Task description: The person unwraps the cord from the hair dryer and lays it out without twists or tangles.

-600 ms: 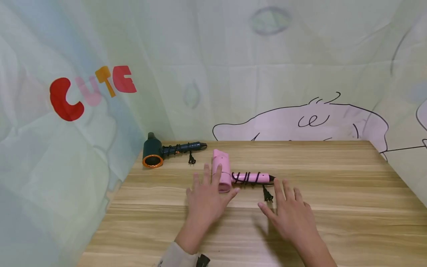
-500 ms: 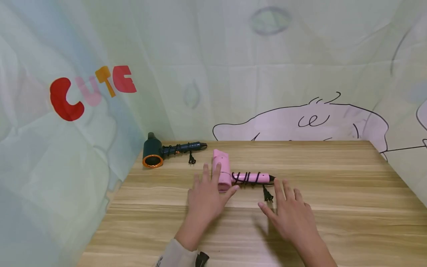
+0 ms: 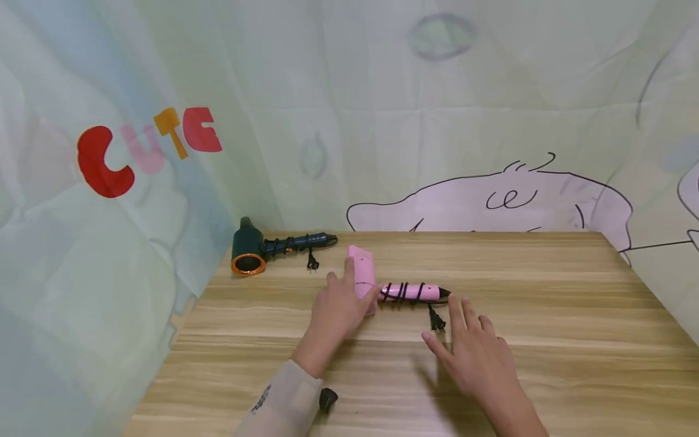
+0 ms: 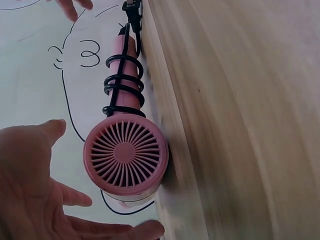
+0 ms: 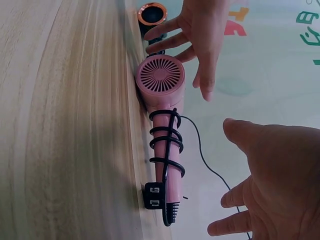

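Observation:
A pink hair dryer (image 3: 364, 267) lies on the wooden table, its black cord coiled round the handle and its two-pin plug (image 3: 435, 318) hanging beside it. My left hand (image 3: 335, 309) reaches over the dryer's barrel, thumb and fingers spread and overlapping its left side and near end in the head view. From the left wrist, the grille end (image 4: 125, 155) faces the camera, with the left fingers spread alongside. My right hand (image 3: 483, 361) hovers just short of the handle's tip, fingers parted and holding nothing. In the right wrist view its relaxed fingers sit beside the handle (image 5: 162, 140).
A dark green hair dryer (image 3: 248, 249) with an orange ring lies at the table's back left corner, cord wrapped round its handle. Printed curtains (image 3: 437, 121) rise behind and to the left of the table (image 3: 573, 303).
My left hand has moved forward along the pink dryer's barrel, and its thumb now crosses the near end. The right hand and both dryers stay put; the head view shifts slightly.

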A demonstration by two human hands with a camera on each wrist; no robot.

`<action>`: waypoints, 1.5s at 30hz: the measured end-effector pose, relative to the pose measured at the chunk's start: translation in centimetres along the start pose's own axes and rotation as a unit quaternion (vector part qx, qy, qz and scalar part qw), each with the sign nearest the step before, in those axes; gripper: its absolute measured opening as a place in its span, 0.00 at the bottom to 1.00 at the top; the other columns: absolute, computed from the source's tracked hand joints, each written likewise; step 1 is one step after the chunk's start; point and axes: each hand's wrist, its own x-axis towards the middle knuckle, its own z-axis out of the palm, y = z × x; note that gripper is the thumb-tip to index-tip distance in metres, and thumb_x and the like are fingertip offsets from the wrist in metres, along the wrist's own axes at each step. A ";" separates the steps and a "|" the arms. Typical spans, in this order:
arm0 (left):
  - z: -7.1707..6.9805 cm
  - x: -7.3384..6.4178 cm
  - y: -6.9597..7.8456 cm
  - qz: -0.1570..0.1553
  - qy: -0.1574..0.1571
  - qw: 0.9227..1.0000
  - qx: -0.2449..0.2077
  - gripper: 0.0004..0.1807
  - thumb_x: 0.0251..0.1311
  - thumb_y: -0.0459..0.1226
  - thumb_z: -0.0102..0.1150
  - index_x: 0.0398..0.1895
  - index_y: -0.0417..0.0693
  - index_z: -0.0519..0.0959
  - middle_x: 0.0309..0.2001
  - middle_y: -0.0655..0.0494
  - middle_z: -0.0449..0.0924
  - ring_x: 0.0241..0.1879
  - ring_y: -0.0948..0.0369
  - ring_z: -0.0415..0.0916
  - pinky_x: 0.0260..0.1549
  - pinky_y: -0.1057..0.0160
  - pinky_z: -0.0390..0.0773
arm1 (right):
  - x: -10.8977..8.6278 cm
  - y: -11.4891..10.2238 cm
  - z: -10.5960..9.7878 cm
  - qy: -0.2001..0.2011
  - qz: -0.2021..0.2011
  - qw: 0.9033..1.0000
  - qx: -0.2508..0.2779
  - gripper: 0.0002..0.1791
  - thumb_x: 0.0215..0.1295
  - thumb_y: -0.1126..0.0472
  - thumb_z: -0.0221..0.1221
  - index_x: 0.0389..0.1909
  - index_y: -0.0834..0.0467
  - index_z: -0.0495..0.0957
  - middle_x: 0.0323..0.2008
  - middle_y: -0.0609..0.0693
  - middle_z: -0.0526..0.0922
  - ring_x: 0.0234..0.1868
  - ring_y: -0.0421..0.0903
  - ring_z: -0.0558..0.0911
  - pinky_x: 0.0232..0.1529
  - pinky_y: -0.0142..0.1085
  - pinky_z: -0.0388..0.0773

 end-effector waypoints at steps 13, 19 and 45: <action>0.8 2.4 -0.3 -0.035 -0.022 0.997 -0.062 0.54 0.64 0.65 0.55 0.76 0.33 0.54 0.50 0.32 0.75 0.40 0.43 0.78 0.38 0.48 0.80 | -0.1 -0.3 0.0 -0.013 0.006 1.000 0.006 0.55 0.68 0.21 0.31 0.81 0.59 0.48 0.76 0.67 0.56 0.66 0.75 0.67 0.52 0.71 0.71; 0.9 3.0 -0.2 -0.044 -0.030 0.997 -0.053 0.56 0.64 0.68 0.51 0.75 0.29 0.54 0.56 0.29 0.74 0.48 0.40 0.77 0.46 0.44 0.80 | -0.4 -0.3 0.1 -0.008 0.004 1.000 0.003 0.53 0.70 0.23 0.36 0.80 0.60 0.51 0.75 0.67 0.58 0.65 0.74 0.69 0.50 0.69 0.73; 1.1 4.8 1.8 -0.117 -0.091 0.988 -0.044 0.49 0.66 0.59 0.51 0.74 0.29 0.54 0.42 0.39 0.78 0.36 0.50 0.74 0.37 0.53 0.77 | -0.6 -0.2 0.3 -0.033 0.011 0.999 0.004 0.55 0.68 0.21 0.34 0.80 0.60 0.50 0.75 0.67 0.60 0.65 0.74 0.69 0.51 0.70 0.72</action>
